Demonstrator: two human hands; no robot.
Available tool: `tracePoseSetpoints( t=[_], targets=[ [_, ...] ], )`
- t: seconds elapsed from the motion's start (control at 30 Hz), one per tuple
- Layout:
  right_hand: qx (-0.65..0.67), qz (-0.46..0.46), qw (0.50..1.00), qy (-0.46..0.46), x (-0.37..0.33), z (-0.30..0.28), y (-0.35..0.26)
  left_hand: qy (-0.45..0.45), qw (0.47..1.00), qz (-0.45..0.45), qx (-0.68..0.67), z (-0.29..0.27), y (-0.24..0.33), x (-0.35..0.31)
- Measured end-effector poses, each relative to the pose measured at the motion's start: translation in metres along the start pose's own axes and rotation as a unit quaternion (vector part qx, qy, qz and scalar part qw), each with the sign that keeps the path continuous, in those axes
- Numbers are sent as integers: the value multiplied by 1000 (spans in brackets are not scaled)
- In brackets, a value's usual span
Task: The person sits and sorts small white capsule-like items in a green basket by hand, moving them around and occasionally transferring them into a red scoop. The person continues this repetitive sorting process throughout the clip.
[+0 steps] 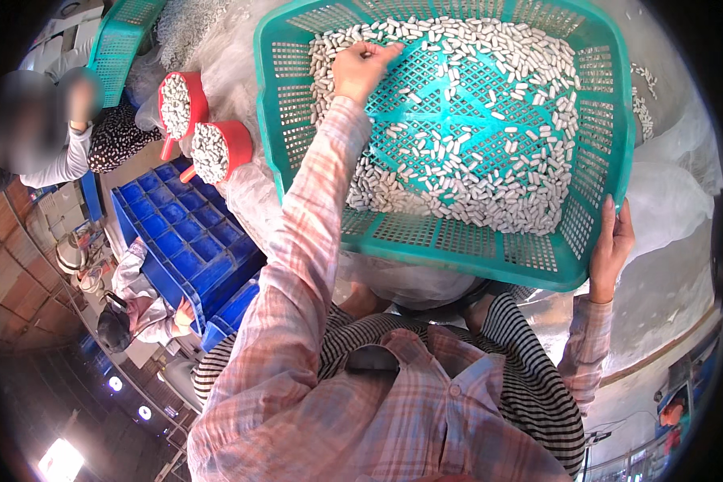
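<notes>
A large green plastic basket (474, 255) with latticed walls tilts in front of me. Small white capsule-shaped pieces (498, 197) lie in it, heaped along its sides and thinly scattered over the middle. My left hand (361, 71) reaches inside at the far left, above the pieces. Its thumb and fingertips are pinched together; anything between them is too small to make out. My right hand (610, 249) grips the basket's rim at the near right corner, thumb and fingers around the edge.
Left of the basket stand two red scoops (239, 146) full of white pieces. Beyond them is a blue compartmented rack (177, 269), touched by a co-worker's hand (185, 313). Another person sits at the upper left near a second green basket (122, 50). Clear plastic sheeting (667, 197) surrounds the work surface.
</notes>
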State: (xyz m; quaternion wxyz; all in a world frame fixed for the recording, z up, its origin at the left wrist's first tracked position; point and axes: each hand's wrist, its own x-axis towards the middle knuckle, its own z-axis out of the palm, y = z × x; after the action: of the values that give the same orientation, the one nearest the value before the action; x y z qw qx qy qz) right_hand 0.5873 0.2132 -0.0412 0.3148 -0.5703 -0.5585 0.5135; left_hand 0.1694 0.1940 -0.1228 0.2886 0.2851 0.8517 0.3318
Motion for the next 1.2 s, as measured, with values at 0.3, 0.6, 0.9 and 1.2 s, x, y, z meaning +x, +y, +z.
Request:
tracePoseSetpoints(
  t=[0.3,0.6,0.9,1.2],
  targets=[
    [0,-31,1000,2,-1,2,-6,-66,995,-19,-67,-2,2,7],
    [2,-11,1000,-20,-2,0,1,-256,882,381,-102,76,254,-61],
    [35,36,999,-21,-3,-4,-18,-115,969,214,-39,48,127,-30],
    [54,76,995,-27,-5,7,-75,-47,894,445,-12,172,122,-123]
  ],
)
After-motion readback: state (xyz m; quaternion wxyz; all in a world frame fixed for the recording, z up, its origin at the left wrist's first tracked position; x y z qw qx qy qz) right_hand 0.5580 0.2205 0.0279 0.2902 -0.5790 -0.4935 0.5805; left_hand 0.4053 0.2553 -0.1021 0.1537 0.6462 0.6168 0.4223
